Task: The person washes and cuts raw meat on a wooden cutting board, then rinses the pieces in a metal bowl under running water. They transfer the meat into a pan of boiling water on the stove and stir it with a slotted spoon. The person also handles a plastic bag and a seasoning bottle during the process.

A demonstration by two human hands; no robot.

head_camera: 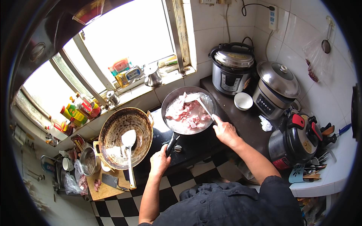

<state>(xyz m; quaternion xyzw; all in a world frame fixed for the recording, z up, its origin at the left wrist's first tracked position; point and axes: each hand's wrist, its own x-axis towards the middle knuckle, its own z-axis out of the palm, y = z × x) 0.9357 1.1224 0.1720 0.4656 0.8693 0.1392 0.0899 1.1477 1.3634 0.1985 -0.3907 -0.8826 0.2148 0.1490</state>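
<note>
My left hand (pixel 160 161) grips the black handle (pixel 172 144) of a dark frying pan (pixel 166 99) on the stove. Pieces of pinkish raw-looking meat (pixel 183 113) lie in cloudy liquid inside the pan. In my right hand (pixel 226 132) is the handle of a metal ladle or spatula (pixel 204 106); its head rests among the meat near the pan's far side. Left of the pan stands a large browned wok (pixel 113 124), with a second metal spatula (pixel 129 139) lying across it, its handle over the near rim.
A cleaver (pixel 111 180) and meat scraps (pixel 97 185) lie on a wooden cutting board (pixel 106 194) at left. On the right counter are a pressure cooker (pixel 232 70), a lidded steel cooker (pixel 275 87), a white bowl (pixel 243 101) and another cooker (pixel 294 141). Sauce bottles (pixel 76 111) line the windowsill.
</note>
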